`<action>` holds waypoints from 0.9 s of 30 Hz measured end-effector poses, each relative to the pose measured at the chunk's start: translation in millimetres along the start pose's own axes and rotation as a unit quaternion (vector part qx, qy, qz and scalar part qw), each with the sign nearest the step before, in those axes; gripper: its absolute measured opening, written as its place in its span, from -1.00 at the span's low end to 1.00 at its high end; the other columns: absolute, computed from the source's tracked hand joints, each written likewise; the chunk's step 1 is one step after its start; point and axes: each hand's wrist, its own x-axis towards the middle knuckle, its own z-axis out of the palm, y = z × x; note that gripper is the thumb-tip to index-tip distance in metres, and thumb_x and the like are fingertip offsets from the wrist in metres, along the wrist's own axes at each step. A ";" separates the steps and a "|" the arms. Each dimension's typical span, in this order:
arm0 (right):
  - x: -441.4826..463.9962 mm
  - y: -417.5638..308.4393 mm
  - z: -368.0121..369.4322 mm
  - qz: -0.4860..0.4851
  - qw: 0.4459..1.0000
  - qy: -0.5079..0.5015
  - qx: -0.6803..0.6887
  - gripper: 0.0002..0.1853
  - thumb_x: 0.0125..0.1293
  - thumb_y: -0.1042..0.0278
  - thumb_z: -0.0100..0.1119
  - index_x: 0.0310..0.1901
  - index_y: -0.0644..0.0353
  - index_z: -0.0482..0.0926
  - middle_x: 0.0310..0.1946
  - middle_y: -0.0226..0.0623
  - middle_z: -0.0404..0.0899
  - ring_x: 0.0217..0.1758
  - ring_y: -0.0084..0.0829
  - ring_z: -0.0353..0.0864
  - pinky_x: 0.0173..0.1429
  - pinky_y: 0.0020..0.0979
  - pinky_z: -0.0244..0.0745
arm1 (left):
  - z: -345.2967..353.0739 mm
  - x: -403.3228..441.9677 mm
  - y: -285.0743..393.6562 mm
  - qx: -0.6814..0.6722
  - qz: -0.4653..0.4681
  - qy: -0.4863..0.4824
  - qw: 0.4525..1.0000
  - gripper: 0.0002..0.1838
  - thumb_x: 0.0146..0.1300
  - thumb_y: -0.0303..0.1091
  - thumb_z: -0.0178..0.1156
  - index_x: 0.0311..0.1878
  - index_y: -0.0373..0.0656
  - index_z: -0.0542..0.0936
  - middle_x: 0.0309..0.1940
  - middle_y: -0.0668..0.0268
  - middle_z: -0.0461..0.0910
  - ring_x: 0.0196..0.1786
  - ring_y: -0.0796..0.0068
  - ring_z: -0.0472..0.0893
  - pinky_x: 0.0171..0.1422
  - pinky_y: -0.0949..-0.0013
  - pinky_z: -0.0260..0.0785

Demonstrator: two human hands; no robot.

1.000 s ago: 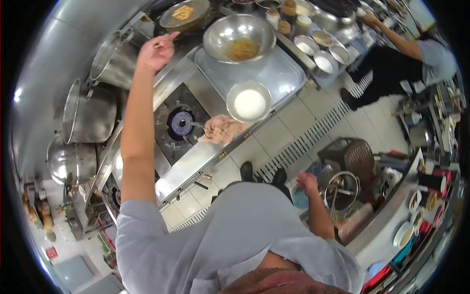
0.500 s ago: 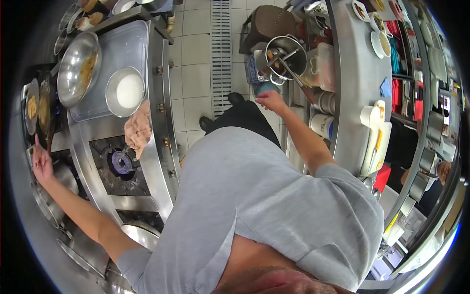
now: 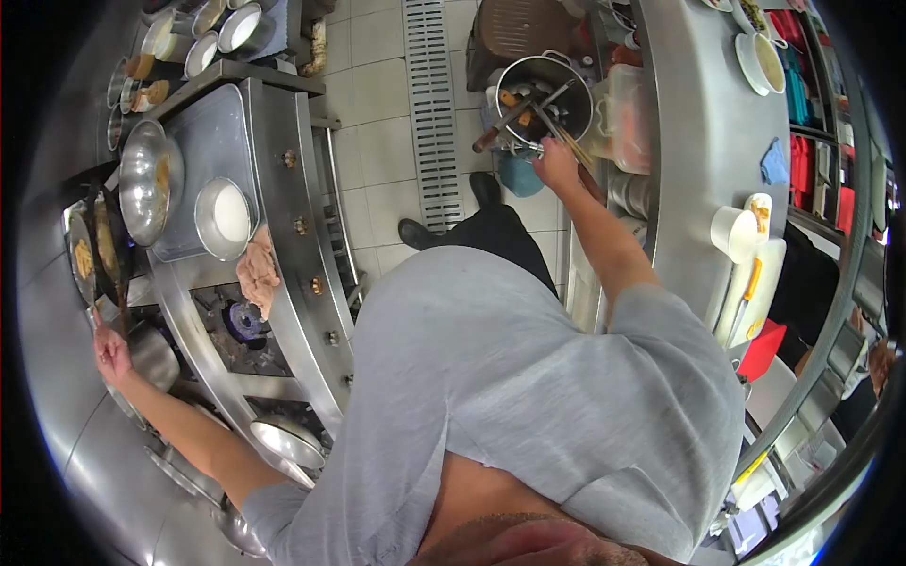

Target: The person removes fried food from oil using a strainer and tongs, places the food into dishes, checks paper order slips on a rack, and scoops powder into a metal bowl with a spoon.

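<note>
At the far left, my left hand (image 3: 111, 357) is closed with the index finger extended along the handle of a skimmer (image 3: 83, 255). Yellow food pieces lie in the skimmer, beside a dark wok (image 3: 111, 241). My right hand (image 3: 558, 167) is at the near rim of a deep steel pot (image 3: 582, 115) on the right, its fingers curled beside the pot's loop handle. What those fingers hold, if anything, cannot be made out. Several long-handled utensils (image 3: 514, 123) lean in the pot, with orange pieces below them.
A steel bowl (image 3: 142, 203) and a bowl of white contents (image 3: 226, 215) rest on a tray (image 3: 203, 123). A pinkish cloth (image 3: 257, 274) lies by a burner (image 3: 247, 321). The counter (image 3: 684, 189) at right bears cups. A floor drain (image 3: 434, 123) runs ahead.
My right hand has moved forward to the pot's near rim. My left hand and the skimmer have shifted slightly right and nearer to me in view. The whole view has turned a little.
</note>
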 end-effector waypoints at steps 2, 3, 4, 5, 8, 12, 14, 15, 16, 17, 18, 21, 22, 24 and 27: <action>25.2 3.2 11.8 -0.044 0.997 -0.022 -0.065 -0.62 0.08 0.16 0.40 -0.10 0.17 0.63 -0.14 -0.14 0.69 0.05 -0.05 0.64 0.12 -0.05 0.52 | 11.2 -11.6 -0.9 -0.034 -0.011 -0.007 0.999 -0.40 0.41 -0.62 -0.13 0.51 -0.42 0.10 -0.56 0.46 0.22 -0.55 0.69 0.20 -0.47 0.53 -0.02; 37.1 5.6 17.9 -0.049 0.992 -0.069 -0.090 -0.62 0.07 0.18 0.40 -0.10 0.17 0.64 -0.15 -0.13 0.70 0.02 -0.06 0.66 0.10 -0.07 0.54 | 13.6 -15.5 -0.6 -0.052 -0.014 -0.013 0.998 -0.38 0.37 -0.64 -0.11 0.50 -0.42 0.10 -0.55 0.46 0.23 -0.54 0.67 0.19 -0.45 0.52 -0.02; 45.9 8.1 21.8 -0.054 0.985 -0.117 -0.114 -0.62 0.06 0.19 0.41 -0.10 0.17 0.64 -0.17 -0.12 0.70 -0.01 -0.08 0.68 0.09 -0.08 0.55 | 17.9 -20.6 -2.7 -0.009 0.019 0.001 1.000 -0.42 0.39 -0.64 -0.13 0.48 -0.46 0.12 -0.55 0.46 0.24 -0.55 0.68 0.20 -0.46 0.53 -0.04; 52.7 10.1 25.8 -0.061 0.974 -0.166 -0.139 -0.63 0.05 0.21 0.41 -0.10 0.16 0.65 -0.18 -0.10 0.71 -0.04 -0.09 0.71 0.07 -0.10 0.57 | 22.7 -27.0 -1.5 -0.013 0.024 0.007 1.000 -0.43 0.39 -0.63 -0.14 0.47 -0.47 0.12 -0.55 0.46 0.24 -0.55 0.68 0.19 -0.46 0.53 -0.04; 67.4 18.9 47.8 -0.086 0.969 -0.181 -0.146 -0.80 0.11 0.25 0.28 -0.26 0.11 0.71 -0.26 -0.14 0.74 -0.10 -0.12 0.74 0.04 -0.10 0.59 | 46.9 -44.5 -11.6 -0.059 0.030 0.029 0.997 -0.45 0.40 -0.64 -0.15 0.44 -0.53 0.13 -0.55 0.46 0.24 -0.55 0.68 0.17 -0.46 0.52 -0.04; 67.5 8.8 22.5 -0.138 0.967 -0.173 -0.129 -0.77 0.09 0.21 0.24 -0.28 0.12 0.72 -0.30 -0.06 0.72 -0.14 -0.05 0.73 0.00 -0.05 0.59 | 35.2 -53.9 -3.4 -0.042 0.035 0.041 0.998 -0.42 0.38 -0.66 -0.11 0.47 -0.46 0.14 -0.54 0.45 0.25 -0.55 0.66 0.17 -0.44 0.52 -0.01; 63.7 -5.1 -16.0 -0.146 0.969 -0.169 -0.109 -0.72 0.06 0.16 0.26 -0.26 0.14 0.71 -0.30 -0.04 0.70 -0.13 -0.03 0.71 -0.02 -0.03 0.59 | 11.3 -53.7 10.6 0.029 -0.016 0.003 0.999 -0.37 0.34 -0.70 -0.04 0.49 -0.36 0.16 -0.51 0.45 0.26 -0.53 0.65 0.17 -0.42 0.53 0.04; 62.0 -11.8 -36.5 -0.150 0.971 -0.169 -0.082 -0.70 0.04 0.13 0.27 -0.26 0.15 0.71 -0.30 -0.02 0.69 -0.13 -0.02 0.70 -0.03 -0.02 0.59 | 12.1 -59.0 2.5 0.090 0.019 0.054 0.994 -0.33 0.31 -0.72 0.01 0.51 -0.28 0.19 -0.49 0.45 0.27 -0.52 0.65 0.18 -0.44 0.54 0.06; 59.2 -18.4 -52.3 -0.138 0.977 -0.147 -0.074 -0.64 0.03 0.08 0.30 -0.22 0.16 0.68 -0.27 -0.04 0.69 -0.10 -0.03 0.69 -0.04 -0.02 0.59 | 25.0 -65.0 -16.7 0.096 0.028 0.067 0.993 -0.35 0.32 -0.70 0.03 0.49 -0.33 0.20 -0.50 0.45 0.26 -0.51 0.66 0.20 -0.47 0.55 0.05; 53.4 -30.0 -82.6 -0.136 0.981 -0.123 -0.071 -0.62 0.07 0.04 0.30 -0.22 0.19 0.70 -0.25 -0.05 0.71 -0.11 0.00 0.70 -0.04 -0.03 0.59 | 27.7 -68.5 -26.3 0.075 0.032 0.039 0.996 -0.37 0.33 -0.68 0.04 0.48 -0.37 0.20 -0.49 0.45 0.30 -0.53 0.66 0.19 -0.47 0.55 0.05; 46.8 -32.2 -109.3 -0.110 0.986 -0.103 -0.068 -0.56 0.09 -0.03 0.30 -0.20 0.21 0.68 -0.25 -0.04 0.70 -0.11 0.03 0.69 -0.05 -0.02 0.58 | 29.5 -71.9 -35.8 0.053 0.034 0.010 0.998 -0.38 0.33 -0.65 0.06 0.46 -0.40 0.21 -0.49 0.44 0.34 -0.54 0.65 0.19 -0.48 0.55 0.05; 20.9 -21.9 -198.7 0.049 0.994 -0.014 0.099 -0.62 0.11 0.12 0.37 -0.25 0.32 0.62 -0.46 -0.10 0.67 -0.32 -0.15 0.69 -0.15 -0.18 0.53 | 25.3 -72.6 -44.6 -0.040 0.041 -0.013 0.998 -0.53 0.42 -0.57 -0.01 0.36 -0.48 0.27 -0.55 0.43 0.36 -0.56 0.65 0.29 -0.48 0.52 0.05; 22.6 26.2 -194.9 0.035 0.965 0.023 0.260 -0.71 0.11 0.19 0.36 -0.32 0.29 0.63 -0.57 -0.25 0.61 -0.42 -0.33 0.64 -0.25 -0.33 0.49 | 29.8 -74.4 -52.3 -0.076 0.045 -0.009 0.996 -0.57 0.45 -0.55 -0.04 0.34 -0.48 0.29 -0.56 0.44 0.35 -0.56 0.65 0.33 -0.48 0.52 0.06; 14.4 108.4 -200.1 0.161 0.870 -0.015 0.465 -0.77 0.11 0.27 0.32 -0.29 0.25 0.63 -0.50 -0.30 0.63 -0.39 -0.39 0.65 -0.27 -0.42 0.50 | 18.1 -65.6 -57.0 -0.031 0.058 0.007 0.998 -0.59 0.46 -0.55 -0.06 0.33 -0.47 0.30 -0.57 0.45 0.35 -0.57 0.65 0.31 -0.48 0.52 0.06; -50.7 80.2 -214.2 0.223 0.765 -0.145 0.586 -0.74 0.12 0.37 0.25 -0.15 0.25 0.62 -0.41 -0.29 0.66 -0.37 -0.43 0.65 -0.24 -0.45 0.54 | -12.4 -57.1 -45.5 -0.033 0.028 -0.059 0.997 -0.58 0.43 -0.54 -0.03 0.31 -0.47 0.33 -0.54 0.47 0.36 -0.58 0.67 0.26 -0.47 0.53 0.05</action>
